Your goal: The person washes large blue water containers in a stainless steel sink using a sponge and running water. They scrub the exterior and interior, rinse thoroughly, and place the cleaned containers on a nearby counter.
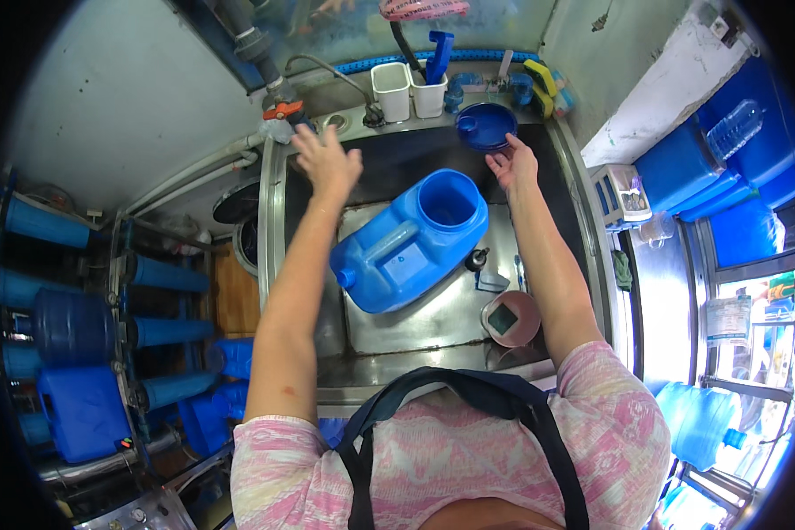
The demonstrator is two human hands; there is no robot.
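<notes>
A large blue water jug [406, 247] lies slantwise in the steel sink [397, 334], its wide round mouth uncovered and facing up and right. Beyond it, at the sink's back edge, my right hand [516, 166] has its fingers at the rim of a round dark blue lid [486, 126]. My left hand [329, 168] is raised over the back left of the sink, fingers spread, holding nothing. Close to it is a pipe valve with an orange handle [283, 110]. A pink bowl [511, 318] with a green scouring pad [503, 319] inside sits right of the jug.
Two white holders [391, 92] stand on the back ledge, one with a blue-handled tool [439, 57]. Sponges [540, 78] lie at the back right. A small dark bottle [477, 259] is in the sink. Blue containers [84, 413] fill the left racks; more [700, 424] stand right.
</notes>
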